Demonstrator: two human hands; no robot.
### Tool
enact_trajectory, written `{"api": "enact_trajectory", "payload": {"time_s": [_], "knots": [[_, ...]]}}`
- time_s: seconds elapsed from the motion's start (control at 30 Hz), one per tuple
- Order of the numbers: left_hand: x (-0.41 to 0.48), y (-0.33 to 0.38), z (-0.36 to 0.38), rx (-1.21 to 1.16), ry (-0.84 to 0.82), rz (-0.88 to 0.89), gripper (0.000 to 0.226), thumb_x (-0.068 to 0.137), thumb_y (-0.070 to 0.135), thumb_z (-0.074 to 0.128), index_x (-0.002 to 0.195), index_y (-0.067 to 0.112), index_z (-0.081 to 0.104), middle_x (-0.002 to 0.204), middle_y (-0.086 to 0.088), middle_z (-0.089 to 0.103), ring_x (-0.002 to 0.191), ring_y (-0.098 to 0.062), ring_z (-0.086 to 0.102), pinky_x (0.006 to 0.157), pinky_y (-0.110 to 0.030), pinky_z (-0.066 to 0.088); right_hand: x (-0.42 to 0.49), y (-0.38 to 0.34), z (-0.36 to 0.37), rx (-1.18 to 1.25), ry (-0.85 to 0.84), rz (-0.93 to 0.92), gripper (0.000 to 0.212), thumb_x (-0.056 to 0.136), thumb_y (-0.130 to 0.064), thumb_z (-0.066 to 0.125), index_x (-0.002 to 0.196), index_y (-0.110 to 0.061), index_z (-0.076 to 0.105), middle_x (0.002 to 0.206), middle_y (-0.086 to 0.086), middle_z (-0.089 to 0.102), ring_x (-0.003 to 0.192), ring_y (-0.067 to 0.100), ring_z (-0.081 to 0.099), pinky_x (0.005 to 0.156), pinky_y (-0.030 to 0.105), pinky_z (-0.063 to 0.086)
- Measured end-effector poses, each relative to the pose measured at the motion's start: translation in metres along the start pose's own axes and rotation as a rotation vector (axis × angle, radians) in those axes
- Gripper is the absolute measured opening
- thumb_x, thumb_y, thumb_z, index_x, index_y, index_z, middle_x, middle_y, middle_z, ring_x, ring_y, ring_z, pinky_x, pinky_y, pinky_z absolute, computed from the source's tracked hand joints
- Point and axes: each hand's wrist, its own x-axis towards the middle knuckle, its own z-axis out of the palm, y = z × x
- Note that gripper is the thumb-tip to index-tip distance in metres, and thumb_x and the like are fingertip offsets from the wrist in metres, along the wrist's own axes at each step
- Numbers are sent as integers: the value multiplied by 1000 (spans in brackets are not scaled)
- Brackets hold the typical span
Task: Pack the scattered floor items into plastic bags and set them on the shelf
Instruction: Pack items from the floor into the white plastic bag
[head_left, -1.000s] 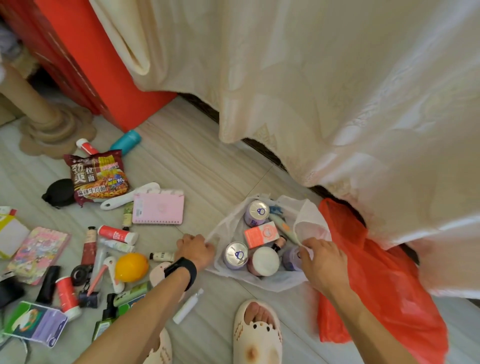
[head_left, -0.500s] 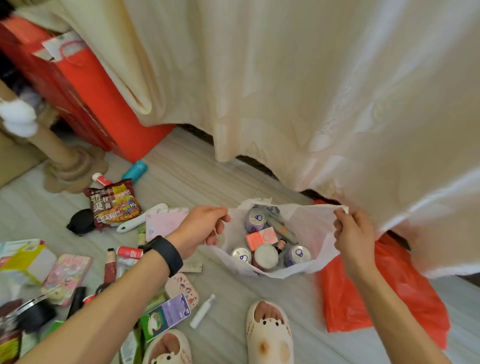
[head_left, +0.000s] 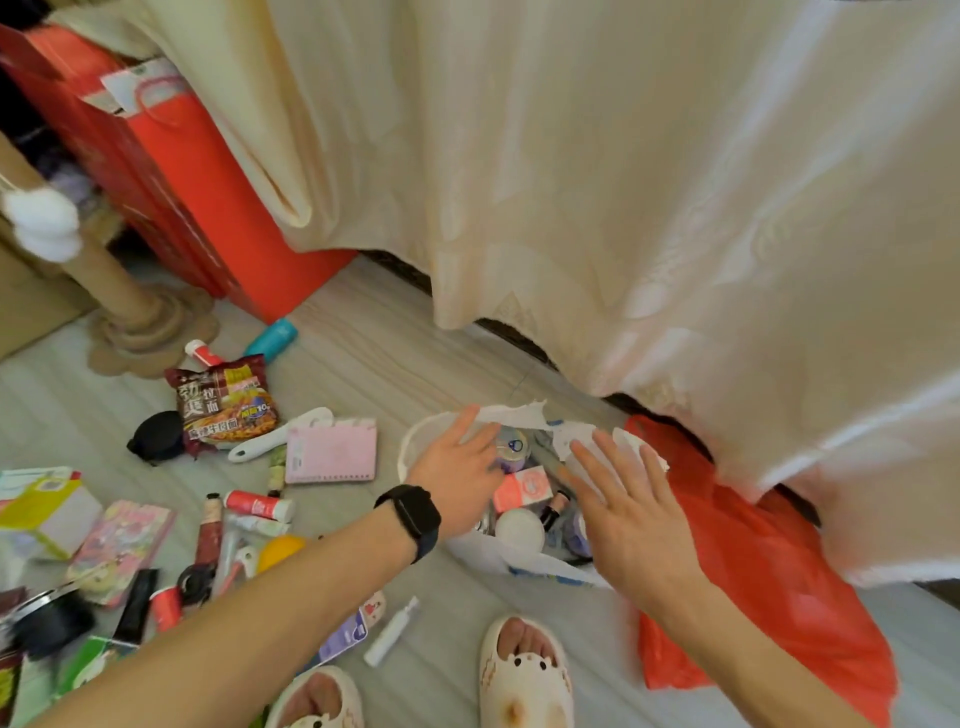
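A: Entry, largest first. The cream curtain (head_left: 597, 182) is hanging over the back of the scene; the floor (head_left: 363, 364) is carrying everything else. The red plastic bag (head_left: 753, 571) is lying flat and slack at the right, apparently empty.

B: And the bag being worked on?

A: The white plastic bag (head_left: 514, 415) is sitting on the floor between the hands, just left of the red one, mouth open. It is holding cans (head_left: 511, 449), a pink box (head_left: 522, 488) and a white-capped jar (head_left: 519, 530).

B: Hands?

A: The left hand (head_left: 457, 478) and right hand (head_left: 628, 514) are both hovering over the mouth, fingers (head_left: 597, 457) spread apart, gripping nothing.

B: Handling judgement?

A: Film is looking thin, soft and slippery; the load is likely heavy for it, with hard can edges. I am judging the torn-looking rim flaps a poor hold. Better to gather both handle loops together and support the bottom when lifting.

B: Remaining loose items?

A: The noodle packet (head_left: 223, 400), pink notebook (head_left: 332, 449), tubes (head_left: 257, 505) and a small white bottle (head_left: 389, 634) are lying at the left, well apart from the bag. All look light.
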Motion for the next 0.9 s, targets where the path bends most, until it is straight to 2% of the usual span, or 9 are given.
{"api": "enact_trajectory", "payload": {"time_s": [0.07, 0.17, 0.23, 0.3, 0.43, 0.5, 0.57, 0.8, 0.9], "knots": [[8, -1, 9, 98, -220, -93, 61, 97, 51, 41, 151, 23, 32, 161, -17, 17, 150, -34, -4, 110, -64, -19, 2, 20, 24, -68, -266, 32, 80, 73, -38, 68, 145, -10, 45, 158, 8, 30, 151, 28, 2, 117, 61, 7], [6, -6, 43, 92, -287, -169, 106, 80, 82, 42, 154, 30, -13, 158, -22, -23, 145, -40, -23, 108, -68, -18, -3, 59, 43, -144, -588, 170, 134, 58, -81, 59, 154, -12, -2, 162, 10, -13, 149, 27, -17, 114, 67, -5], [2, -8, 65, -58, -247, -166, 119, 69, 89, 43, 150, 35, -24, 158, -18, -25, 146, -38, -22, 107, -66, -23, -4, 74, 47, -149, -739, 229, 137, 61, -84, 54, 148, -14, -26, 154, 6, -35, 146, 25, -27, 113, 65, -10], [-3, -5, 74, -230, -190, -138, 120, 66, 86, 52, 150, 41, -21, 161, -14, -18, 148, -36, -17, 109, -64, -21, -2, 76, 43, -131, -797, 286, 137, 65, -79, 58, 146, -12, -31, 152, 5, -42, 143, 24, -32, 114, 63, -10], [-22, -1, 63, -456, 3, -123, 88, 84, 59, 56, 152, 45, 3, 164, 0, 8, 151, -23, 3, 118, -55, -7, 14, 47, 22, -8, -609, 201, 125, 69, -71, 59, 152, -12, -14, 155, 7, -37, 143, 26, -33, 111, 62, -15], [-41, -4, 54, -567, 200, -138, 65, 90, 43, 50, 150, 42, 25, 153, 5, 38, 143, -19, 30, 119, -46, 13, 24, 18, 9, 75, -409, 55, 103, 70, -60, 62, 155, -18, 22, 163, 6, -11, 150, 24, -12, 115, 66, 6], [-67, -5, 53, -651, 396, -207, 53, 88, 35, 48, 141, 36, 45, 135, 4, 57, 125, -19, 50, 109, -41, 36, 37, -22, -11, 203, -284, -46, 83, 75, -56, 59, 148, -24, 37, 164, 4, 9, 151, 23, 6, 113, 62, 24], [-197, -8, 114, -946, 322, -1032, 58, 92, 35, 52, 147, 29, 35, 151, 0, 40, 136, -22, 39, 110, -36, 33, 89, -152, -68, 431, -272, -394, 65, 93, -52, 45, 152, -34, 25, 163, -7, 7, 150, 13, 10, 118, 33, 12], [-262, 17, 166, -1003, 197, -1309, 57, 91, 39, 50, 145, 29, 35, 153, -1, 35, 136, -25, 39, 109, -36, 36, 101, -200, -59, 387, -345, -586, 68, 90, -50, 47, 153, -32, 25, 163, -5, 10, 150, 17, 17, 119, 34, 14]]}}
